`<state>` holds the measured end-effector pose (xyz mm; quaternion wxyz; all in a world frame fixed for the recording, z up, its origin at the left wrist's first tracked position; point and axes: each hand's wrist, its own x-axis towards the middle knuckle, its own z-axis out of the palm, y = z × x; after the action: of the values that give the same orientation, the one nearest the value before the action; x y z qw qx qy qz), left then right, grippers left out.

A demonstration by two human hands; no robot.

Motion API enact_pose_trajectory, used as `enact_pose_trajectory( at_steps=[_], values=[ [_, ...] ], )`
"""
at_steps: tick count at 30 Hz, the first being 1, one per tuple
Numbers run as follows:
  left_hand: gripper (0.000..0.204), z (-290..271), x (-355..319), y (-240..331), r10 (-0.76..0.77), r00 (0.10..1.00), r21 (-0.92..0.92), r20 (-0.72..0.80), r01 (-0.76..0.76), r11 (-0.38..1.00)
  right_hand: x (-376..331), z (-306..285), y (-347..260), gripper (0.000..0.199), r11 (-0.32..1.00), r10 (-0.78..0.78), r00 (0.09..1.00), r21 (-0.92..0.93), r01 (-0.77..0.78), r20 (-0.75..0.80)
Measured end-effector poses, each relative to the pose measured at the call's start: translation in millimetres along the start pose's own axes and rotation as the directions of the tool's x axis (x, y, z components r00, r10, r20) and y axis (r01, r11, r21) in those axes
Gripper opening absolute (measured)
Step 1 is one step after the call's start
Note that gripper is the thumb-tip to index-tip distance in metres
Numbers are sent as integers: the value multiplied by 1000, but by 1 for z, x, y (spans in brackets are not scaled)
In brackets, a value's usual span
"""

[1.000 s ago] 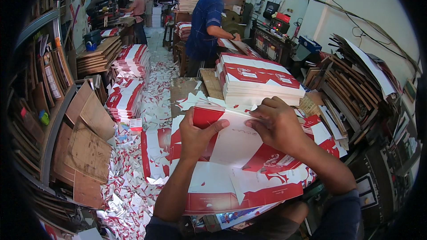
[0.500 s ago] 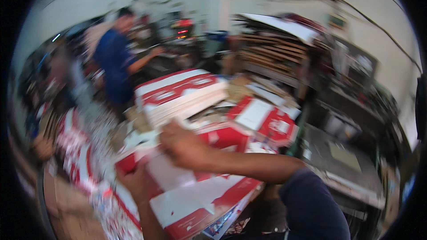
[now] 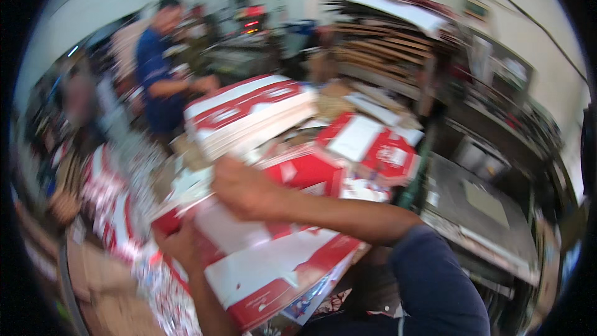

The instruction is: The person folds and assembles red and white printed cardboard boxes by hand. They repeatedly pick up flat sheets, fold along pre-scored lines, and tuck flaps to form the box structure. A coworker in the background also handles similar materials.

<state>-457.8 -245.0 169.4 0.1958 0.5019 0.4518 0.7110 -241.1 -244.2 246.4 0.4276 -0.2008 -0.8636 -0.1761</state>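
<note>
Head view: red-white sheets (image 3: pixel 235 227) between left fingers (image 3: pixel 186 227), gripping edge, and right fingers (image 3: pixel 225 180), grip unclear.

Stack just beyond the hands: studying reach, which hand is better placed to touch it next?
Probably the right hand: it shows nearer the stack; the left hand sits lower, farther left.

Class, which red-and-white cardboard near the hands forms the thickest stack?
The stack just beyond the right hand: its white side is deep. The flat cardboard to its right and the held cardboard look thinner.
</note>
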Motion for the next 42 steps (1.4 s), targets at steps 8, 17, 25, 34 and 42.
enact_pose_trajectory(
  at_steps=[8,17,25,34,42],
  values=[
    [65,27,-10,16,77,989,-104,-129,-90,990,13,-40,-13,38,998,-9,995,-55,14,96],
    [66,25,-4,4,60,991,-44,-122,-66,997,21,-36,-13,33,999,-21,987,-39,28,160],
    [61,21,-3,8,19,994,-176,-104,-37,984,47,-20,-25,28,961,120,963,-271,-51,241],
    [68,27,0,27,125,982,115,-139,-109,987,27,-28,-15,27,968,-120,951,-180,176,285],
    [69,18,18,26,10,1000,-253,-21,-15,967,29,-44,-22,23,976,-208,965,97,194,158]
  ],
)
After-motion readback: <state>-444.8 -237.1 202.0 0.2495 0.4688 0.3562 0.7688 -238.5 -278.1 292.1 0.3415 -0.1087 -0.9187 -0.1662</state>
